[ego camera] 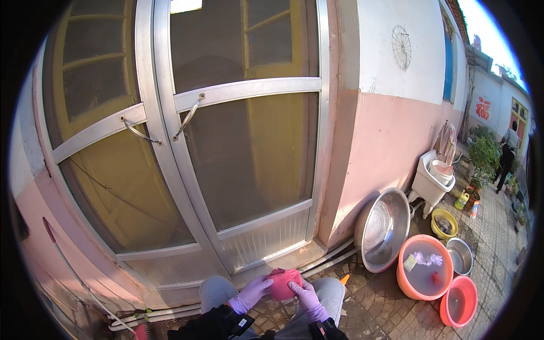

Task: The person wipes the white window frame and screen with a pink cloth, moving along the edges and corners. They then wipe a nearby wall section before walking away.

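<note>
Both my hands wear thin purple gloves and hold a bunched pink cloth [285, 284] above my knees. My left hand [255, 291] grips its left side, and my right hand [307, 297] has the thumb pressed on its front right. The cloth looks darker along its upper edge; the fingers behind it are hidden. Below the hands are my legs in grey trousers [219, 291]. Directly ahead stands a metal-framed glass double door [255, 170] with two curved handles.
To the right, an orange-pink basin [418, 293] holds cloudy water, a sponge [410, 263] and cloths. Around it are a large metal basin [374, 229], a smaller pink basin [471, 293], a steel bowl [466, 257] and a yellow basin [454, 225]. A person [508, 148] stands beyond a white sink [425, 180].
</note>
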Demonstrator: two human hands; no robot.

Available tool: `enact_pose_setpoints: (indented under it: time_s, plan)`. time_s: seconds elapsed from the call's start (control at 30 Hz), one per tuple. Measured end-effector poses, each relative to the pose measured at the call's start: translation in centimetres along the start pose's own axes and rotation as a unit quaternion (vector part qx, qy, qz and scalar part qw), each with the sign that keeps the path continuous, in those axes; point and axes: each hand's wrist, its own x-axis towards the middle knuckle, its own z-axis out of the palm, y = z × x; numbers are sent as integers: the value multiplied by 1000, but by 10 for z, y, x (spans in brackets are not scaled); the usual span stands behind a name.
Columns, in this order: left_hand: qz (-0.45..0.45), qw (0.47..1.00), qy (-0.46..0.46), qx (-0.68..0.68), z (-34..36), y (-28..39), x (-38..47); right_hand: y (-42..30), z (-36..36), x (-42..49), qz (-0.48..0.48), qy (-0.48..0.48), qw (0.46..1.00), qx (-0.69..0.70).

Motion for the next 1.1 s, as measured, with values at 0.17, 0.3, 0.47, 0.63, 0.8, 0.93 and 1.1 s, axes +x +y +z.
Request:
enact_pose_setpoints:
  time_s: [0.17, 0.3, 0.47, 0.63, 0.8, 0.93, 1.1]
  plan:
    - [10, 999, -7, -38, -30, 10, -8, -7, 8, 15, -77, 16, 997, 14]
    - [16, 999, -26, -38, -38, 12, -17, 4, 27, 26, -50, -32, 998, -34]
    - [7, 999, -45, -20, -56, 7, -24, 24, 39, 50, 67, -98, 989, -87]
    - [12, 1000, -7, -13, -91, -2, -22, 31, 44, 89, 149, -225, 946, -177]
    - [-110, 992, 43, -51, -136, 15, 8, 29, 23, 140, 227, -197, 952, -61]
    - [-66, 975, -61, -205, -158, 23, 36, 28, 0, 185, 221, -134, 952, -162]
    - [-218, 951, 68, -207, -165, 43, 79, 19, -35, 232, 252, -175, 946, -101]
